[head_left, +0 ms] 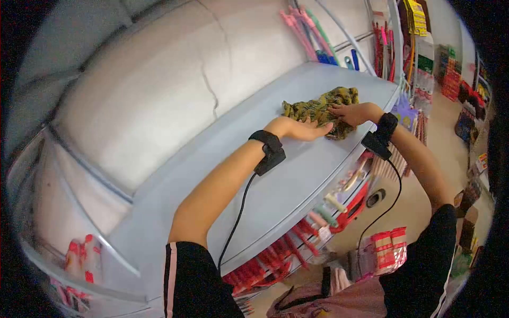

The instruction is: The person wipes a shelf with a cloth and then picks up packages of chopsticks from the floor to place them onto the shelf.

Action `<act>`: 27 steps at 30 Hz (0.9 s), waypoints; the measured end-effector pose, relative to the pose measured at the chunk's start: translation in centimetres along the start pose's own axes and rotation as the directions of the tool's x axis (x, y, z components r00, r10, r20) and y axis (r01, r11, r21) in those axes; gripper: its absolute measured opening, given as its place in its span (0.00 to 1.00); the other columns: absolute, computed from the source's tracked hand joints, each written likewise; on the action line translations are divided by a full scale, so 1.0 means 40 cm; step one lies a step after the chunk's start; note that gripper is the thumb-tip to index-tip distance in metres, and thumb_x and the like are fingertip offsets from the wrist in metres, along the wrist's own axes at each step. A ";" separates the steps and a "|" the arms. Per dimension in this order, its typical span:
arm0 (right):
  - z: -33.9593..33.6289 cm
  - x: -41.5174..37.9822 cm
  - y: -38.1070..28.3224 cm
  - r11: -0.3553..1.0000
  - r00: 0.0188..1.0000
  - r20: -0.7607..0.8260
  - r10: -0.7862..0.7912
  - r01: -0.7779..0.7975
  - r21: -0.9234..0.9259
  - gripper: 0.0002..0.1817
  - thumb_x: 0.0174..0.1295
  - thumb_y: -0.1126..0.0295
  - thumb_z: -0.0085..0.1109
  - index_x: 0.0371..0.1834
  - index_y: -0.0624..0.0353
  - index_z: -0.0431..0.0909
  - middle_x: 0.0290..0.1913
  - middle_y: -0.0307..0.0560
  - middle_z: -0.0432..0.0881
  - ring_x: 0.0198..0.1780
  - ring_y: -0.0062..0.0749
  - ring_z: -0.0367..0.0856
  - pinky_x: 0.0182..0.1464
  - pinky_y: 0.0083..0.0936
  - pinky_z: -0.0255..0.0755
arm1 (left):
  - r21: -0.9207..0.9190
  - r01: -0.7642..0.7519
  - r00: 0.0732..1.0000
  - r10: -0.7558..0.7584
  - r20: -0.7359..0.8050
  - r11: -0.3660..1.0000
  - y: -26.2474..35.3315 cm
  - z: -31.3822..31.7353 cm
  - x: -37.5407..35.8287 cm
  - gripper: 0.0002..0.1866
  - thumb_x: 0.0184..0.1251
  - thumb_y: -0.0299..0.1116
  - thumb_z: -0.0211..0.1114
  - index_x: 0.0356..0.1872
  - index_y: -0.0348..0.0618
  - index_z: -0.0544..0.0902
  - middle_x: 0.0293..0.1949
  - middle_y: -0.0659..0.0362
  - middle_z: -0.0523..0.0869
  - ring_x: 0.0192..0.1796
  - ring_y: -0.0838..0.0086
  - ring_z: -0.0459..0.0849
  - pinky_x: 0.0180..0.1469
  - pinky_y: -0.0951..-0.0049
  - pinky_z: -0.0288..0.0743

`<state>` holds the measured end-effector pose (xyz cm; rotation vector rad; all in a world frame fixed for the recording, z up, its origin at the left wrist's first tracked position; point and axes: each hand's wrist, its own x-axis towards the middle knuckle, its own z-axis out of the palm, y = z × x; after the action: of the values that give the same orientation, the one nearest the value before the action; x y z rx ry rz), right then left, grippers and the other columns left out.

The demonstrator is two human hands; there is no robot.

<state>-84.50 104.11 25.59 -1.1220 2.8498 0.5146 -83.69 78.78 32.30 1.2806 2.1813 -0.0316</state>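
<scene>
A crumpled yellow-and-black patterned cloth lies on a grey shelf top, toward its far end. My left hand lies flat, fingers together, with its fingertips against the near edge of the cloth. My right hand presses down on the cloth from the right, fingers spread over it. Both wrists carry black bands with cables running back along my arms.
A white wall rises behind the shelf. Pink, green and blue items hang at the far end. Packaged goods hang on the shelf's front below its edge. Shop racks stand across the aisle at the right.
</scene>
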 end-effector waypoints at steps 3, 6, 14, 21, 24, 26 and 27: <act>-0.036 0.111 -0.128 0.997 0.996 -0.091 -0.010 0.016 0.073 0.34 0.50 0.72 0.43 0.66 0.58 0.52 0.58 0.60 0.68 0.52 0.46 0.74 0.53 0.40 0.68 | 0.094 0.001 0.999 -0.005 0.045 0.996 -0.044 0.075 -0.155 0.37 0.66 0.62 0.25 0.69 0.47 0.43 0.69 0.47 0.41 0.71 0.57 0.34 0.70 0.61 0.29; -0.187 0.216 -0.315 0.995 0.999 0.003 0.042 -0.042 0.093 0.35 0.53 0.69 0.39 0.68 0.53 0.48 0.59 0.57 0.67 0.54 0.45 0.73 0.51 0.40 0.69 | -0.154 0.155 0.988 -0.158 -0.001 0.976 -0.073 0.146 -0.338 0.38 0.66 0.62 0.24 0.68 0.44 0.47 0.69 0.46 0.43 0.72 0.59 0.35 0.70 0.64 0.30; -0.421 0.564 -0.721 0.970 0.988 -0.138 -0.074 0.104 0.222 0.21 0.50 0.65 0.47 0.49 0.57 0.74 0.40 0.53 0.80 0.37 0.49 0.80 0.34 0.42 0.72 | -0.227 0.644 0.702 -0.682 -0.204 0.731 -0.151 0.341 -0.738 0.44 0.60 0.69 0.28 0.57 0.38 0.66 0.54 0.46 0.70 0.56 0.62 0.65 0.59 0.68 0.57; -0.551 0.814 -0.993 0.918 0.918 0.029 -0.394 0.392 0.065 0.29 0.61 0.58 0.41 0.66 0.54 0.56 0.67 0.51 0.57 0.63 0.46 0.61 0.59 0.38 0.63 | -0.287 0.794 0.491 -0.844 -0.216 0.536 -0.137 0.445 -1.016 0.42 0.56 0.72 0.34 0.33 0.35 0.74 0.24 0.57 0.74 0.21 0.72 0.67 0.24 0.68 0.61; -0.620 0.786 -1.093 0.918 0.934 0.059 -0.353 0.333 0.218 0.28 0.61 0.60 0.42 0.65 0.56 0.56 0.66 0.52 0.58 0.63 0.46 0.61 0.60 0.36 0.61 | -0.325 0.839 0.402 -0.899 -0.171 0.437 -0.152 0.483 -1.069 0.44 0.56 0.72 0.36 0.43 0.36 0.76 0.31 0.56 0.78 0.27 0.71 0.72 0.31 0.71 0.68; -0.592 0.848 -1.101 0.825 0.857 -0.095 -0.506 0.513 0.238 0.28 0.61 0.63 0.42 0.66 0.56 0.55 0.67 0.51 0.56 0.63 0.45 0.62 0.60 0.34 0.61 | -0.314 0.846 0.375 -0.899 -0.226 0.432 -0.290 0.557 -1.067 0.43 0.55 0.73 0.37 0.46 0.38 0.76 0.34 0.56 0.79 0.29 0.72 0.73 0.34 0.73 0.69; -0.595 0.844 -1.093 0.819 0.850 -0.090 -0.518 0.524 0.234 0.28 0.61 0.63 0.42 0.66 0.56 0.55 0.67 0.51 0.56 0.63 0.45 0.62 0.60 0.34 0.61 | -0.288 0.854 0.356 -0.889 -0.287 0.434 -0.340 0.583 -1.057 0.43 0.55 0.73 0.39 0.49 0.41 0.76 0.37 0.57 0.80 0.32 0.72 0.74 0.37 0.74 0.70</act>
<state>-78.12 44.46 30.20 -1.7602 2.3599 0.0996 -68.41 31.01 30.97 -0.1479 2.9444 -0.1043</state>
